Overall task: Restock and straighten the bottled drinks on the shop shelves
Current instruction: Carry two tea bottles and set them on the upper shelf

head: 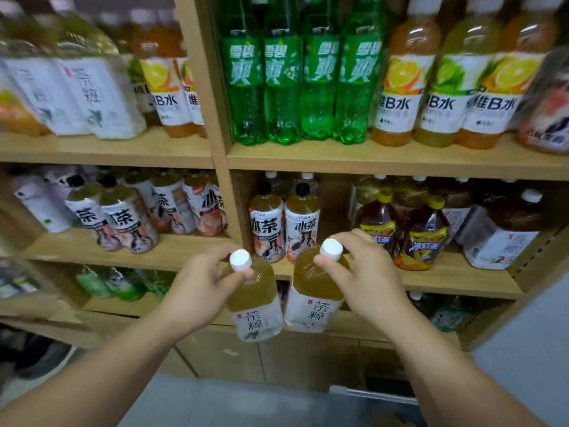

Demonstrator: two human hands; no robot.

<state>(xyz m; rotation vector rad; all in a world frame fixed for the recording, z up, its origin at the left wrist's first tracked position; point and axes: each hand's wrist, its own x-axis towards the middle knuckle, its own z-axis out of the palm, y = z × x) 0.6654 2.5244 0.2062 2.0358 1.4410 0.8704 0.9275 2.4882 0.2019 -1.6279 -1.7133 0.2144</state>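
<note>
I carry two tea bottles with white caps and white labels in front of the wooden shelves. My left hand (200,288) pinches the neck of the left tea bottle (255,300) just under its cap. My right hand (366,272) grips the neck of the right tea bottle (314,291) the same way. Both bottles hang in the air, a little tilted, below the front edge of the middle shelf (437,282). A gap shows on that shelf between two iced tea bottles (283,223) and the yellow-capped dark tea bottles (403,229).
Green soda bottles (301,87) and orange vitamin drinks (446,97) fill the top right shelf. White-labelled tea bottles (77,90) stand top left, more iced teas (123,217) middle left. Lower shelves hold green bottles (114,285). A box edge (369,392) lies on the floor below.
</note>
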